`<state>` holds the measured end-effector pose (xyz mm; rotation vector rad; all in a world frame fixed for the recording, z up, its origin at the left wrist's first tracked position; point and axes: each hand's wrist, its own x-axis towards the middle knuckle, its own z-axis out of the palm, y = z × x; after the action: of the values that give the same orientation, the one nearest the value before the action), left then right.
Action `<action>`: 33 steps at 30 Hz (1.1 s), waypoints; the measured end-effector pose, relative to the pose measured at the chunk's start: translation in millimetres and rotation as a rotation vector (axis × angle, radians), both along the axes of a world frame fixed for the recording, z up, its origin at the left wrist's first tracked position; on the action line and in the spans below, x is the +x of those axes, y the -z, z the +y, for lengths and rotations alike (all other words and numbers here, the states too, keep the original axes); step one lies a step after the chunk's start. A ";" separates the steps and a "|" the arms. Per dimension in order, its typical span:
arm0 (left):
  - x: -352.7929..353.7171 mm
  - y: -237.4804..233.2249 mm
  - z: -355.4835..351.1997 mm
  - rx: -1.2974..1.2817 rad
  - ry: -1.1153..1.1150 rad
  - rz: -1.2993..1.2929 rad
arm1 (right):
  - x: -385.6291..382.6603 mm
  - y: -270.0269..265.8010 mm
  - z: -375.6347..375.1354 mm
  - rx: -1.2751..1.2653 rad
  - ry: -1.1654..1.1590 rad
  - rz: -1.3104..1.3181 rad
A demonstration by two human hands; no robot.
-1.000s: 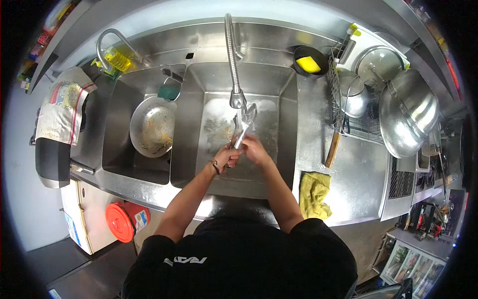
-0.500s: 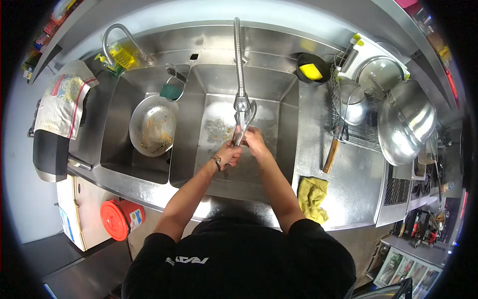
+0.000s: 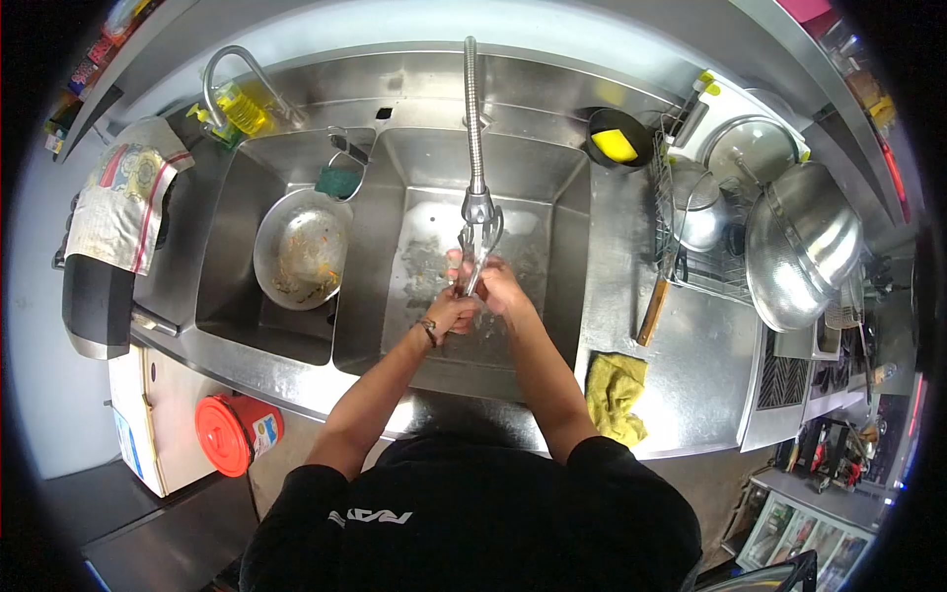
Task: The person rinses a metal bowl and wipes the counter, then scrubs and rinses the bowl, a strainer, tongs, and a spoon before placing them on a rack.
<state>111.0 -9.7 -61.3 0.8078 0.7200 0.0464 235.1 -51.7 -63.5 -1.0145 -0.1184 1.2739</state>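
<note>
Both hands are over the right sink basin [image 3: 395,247], below the spray head [image 3: 478,209] of the flexible tap. My left hand [image 3: 457,308], with a bracelet at the wrist, is closed round a shiny metal utensil [image 3: 473,271] whose exact shape is hard to make out. Close on its right, my right hand [image 3: 501,286] has bent fingers at the same utensil; whether they grip it is unclear. Water seems to run over the fingers. Food bits lie on the basin floor.
In the left basin sit a metal bowl [image 3: 301,252] with food scraps and a green scouring pad [image 3: 338,182]. Right of the sink are a black pan [image 3: 596,125] with a yellow sponge [image 3: 615,146], a yellow cloth [image 3: 617,395] and a dish rack [image 3: 715,276] with metalware.
My left hand's fingers have shifted up along the utensil, and my right hand has moved slightly down. The utensil's angle under the tap differs a little.
</note>
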 end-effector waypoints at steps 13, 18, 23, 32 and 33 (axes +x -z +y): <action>-15.6 6.8 -20.4 0.038 0.029 0.021 | 2.3 -2.2 -5.2 -0.031 -0.079 0.112; -24.2 2.7 -23.0 0.062 0.038 0.066 | 6.5 34.2 -4.5 0.050 -0.070 0.069; -27.5 7.9 -22.1 0.056 0.062 0.045 | -0.5 51.6 -2.6 0.111 -0.002 0.150; -22.5 14.2 -14.7 1.405 0.129 0.650 | 34.7 128.4 -13.8 0.544 -0.225 0.564; -22.3 14.4 -13.3 1.451 0.136 0.666 | 29.0 111.2 -12.0 0.543 -0.226 0.564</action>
<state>88.7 -23.0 -75.7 2.3263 1.2453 0.1945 264.2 -63.7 -174.7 -0.1627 -0.1348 1.5758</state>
